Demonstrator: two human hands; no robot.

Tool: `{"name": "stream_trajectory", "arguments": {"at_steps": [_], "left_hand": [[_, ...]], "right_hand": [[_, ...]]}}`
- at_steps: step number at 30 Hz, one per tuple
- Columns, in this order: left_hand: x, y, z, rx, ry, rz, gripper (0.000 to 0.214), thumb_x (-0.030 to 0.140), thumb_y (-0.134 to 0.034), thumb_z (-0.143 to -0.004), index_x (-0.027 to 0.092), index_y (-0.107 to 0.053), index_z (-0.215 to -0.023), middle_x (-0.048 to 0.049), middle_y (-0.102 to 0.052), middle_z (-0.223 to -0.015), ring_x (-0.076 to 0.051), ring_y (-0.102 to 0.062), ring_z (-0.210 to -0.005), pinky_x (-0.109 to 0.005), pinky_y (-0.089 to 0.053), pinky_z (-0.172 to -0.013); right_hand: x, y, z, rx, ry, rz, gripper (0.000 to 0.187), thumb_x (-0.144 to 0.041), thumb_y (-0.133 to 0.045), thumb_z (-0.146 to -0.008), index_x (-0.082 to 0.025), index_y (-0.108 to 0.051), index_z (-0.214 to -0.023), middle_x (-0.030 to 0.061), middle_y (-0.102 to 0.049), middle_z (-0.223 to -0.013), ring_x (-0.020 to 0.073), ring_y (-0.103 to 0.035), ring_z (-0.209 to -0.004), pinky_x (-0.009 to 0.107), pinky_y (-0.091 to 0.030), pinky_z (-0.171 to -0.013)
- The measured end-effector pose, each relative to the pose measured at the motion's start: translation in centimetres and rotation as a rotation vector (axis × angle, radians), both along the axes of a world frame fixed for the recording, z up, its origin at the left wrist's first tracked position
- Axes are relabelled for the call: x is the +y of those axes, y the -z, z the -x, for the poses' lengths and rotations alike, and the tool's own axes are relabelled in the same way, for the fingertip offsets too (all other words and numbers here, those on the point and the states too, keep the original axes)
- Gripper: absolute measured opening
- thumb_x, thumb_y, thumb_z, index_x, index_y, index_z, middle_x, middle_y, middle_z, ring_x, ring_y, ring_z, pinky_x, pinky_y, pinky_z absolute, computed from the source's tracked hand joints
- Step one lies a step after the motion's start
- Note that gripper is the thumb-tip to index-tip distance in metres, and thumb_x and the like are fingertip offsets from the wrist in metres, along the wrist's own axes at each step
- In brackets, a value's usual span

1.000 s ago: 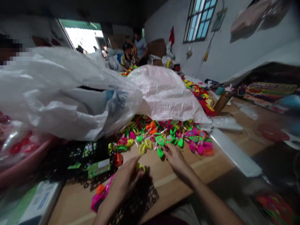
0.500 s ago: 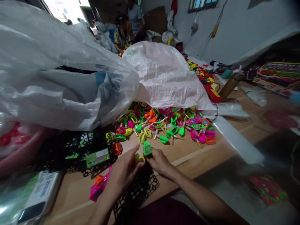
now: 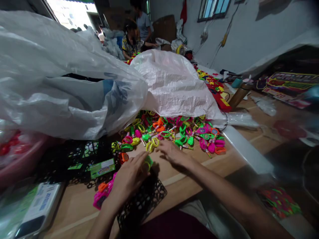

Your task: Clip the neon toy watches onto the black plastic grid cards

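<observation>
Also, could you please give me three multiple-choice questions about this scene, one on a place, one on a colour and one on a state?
1. Where does the heap of plastic toys lie?
A) on the floor
B) on a wooden table
C) on a chair

2. What colour is the toy in the left hand?
A) green
B) blue
C) white

3. How is the right hand?
A) clenched in a fist
B) open, fingers spread
C) gripping a bottle

1: B, the wood shows beneath the heap.
2: A, green plastic shows by the fingers.
3: B, its fingers stretch toward the heap.
</observation>
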State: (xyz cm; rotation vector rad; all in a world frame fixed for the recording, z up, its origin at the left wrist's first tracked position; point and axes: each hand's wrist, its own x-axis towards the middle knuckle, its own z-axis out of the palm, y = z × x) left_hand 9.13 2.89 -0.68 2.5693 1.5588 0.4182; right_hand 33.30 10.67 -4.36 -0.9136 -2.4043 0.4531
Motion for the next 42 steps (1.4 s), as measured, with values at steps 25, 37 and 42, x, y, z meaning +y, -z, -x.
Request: {"name": "stream_trajectory", "arguments": {"at_steps": [25,37,42], "left_hand": [[-7.7,4.5,4.7,-1.148,-0.467,0.011,0.053,0.049,-0.048,-0.102,0.025,-0.049,-0.149,-0.0104,-0.050,-0.157,-0.024,-0.048,-0.144,-0.043,-0.039,-0.121],[-7.9,3.6,4.4,-1.207,-0.464,0.029,0.046,0.045,-0.049,-0.100,0.023,-0.059,-0.140,-0.0104,-0.057,-0.146,-0.024,-0.053,-0.136,-0.042,-0.041,-0.119],[-8.0,4.0,4.9,-1.170,-0.355,0.039,0.052,0.048,-0.049,-0.100,0.029,-0.049,-0.149,-0.0083,-0.053,-0.150,-0.025,-0.051,-0.139,-0.044,-0.040,-0.120]], "right_hand": [[-11.8,2.3,8.2,0.369,-0.091,0.509,0.010,-0.026,-0.063,-0.095,-0.021,-0.071,-0.091,0.0010,-0.067,-0.084,0.0177,-0.059,-0.077,0.027,-0.045,-0.073],[-12.9,6.4,12.7,0.360,-0.212,0.315,0.036,-0.002,-0.043,-0.080,-0.020,-0.068,-0.098,0.0073,-0.071,-0.092,0.0225,-0.066,-0.088,0.032,-0.052,-0.083],[-13.3,7.8,14.2,0.193,-0.253,0.107,0.034,-0.001,-0.043,-0.077,-0.019,-0.063,-0.099,0.0123,-0.068,-0.098,0.0252,-0.062,-0.096,0.037,-0.053,-0.090]]}}
